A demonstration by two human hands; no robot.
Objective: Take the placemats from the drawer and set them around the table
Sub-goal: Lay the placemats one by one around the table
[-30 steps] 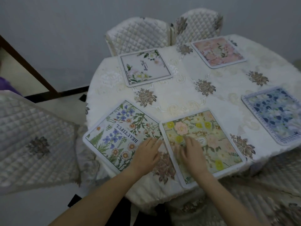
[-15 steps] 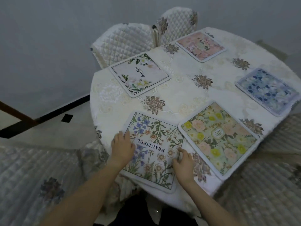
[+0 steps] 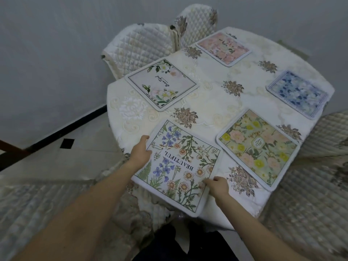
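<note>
left hand (image 3: 140,152): fingers curled round left edge of beautiful placemat (image 3: 178,166), thumb on top
right hand (image 3: 217,186): pinches the same mat's near right edge
beautiful placemat: on round table (image 3: 211,102), near corner hangs over the table edge
yellow placemat (image 3: 258,149): just right of it, apart
other mats: white placemat (image 3: 162,84), pink placemat (image 3: 224,48), blue placemat (image 3: 297,94), all flat
chairs: quilted chair (image 3: 139,46) behind white mat

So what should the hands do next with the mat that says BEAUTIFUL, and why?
Probably slide the BEAUTIFUL placemat a little further onto the table. Its near corner hangs over the edge, while the left hand and right hand both grip its sides.
</note>
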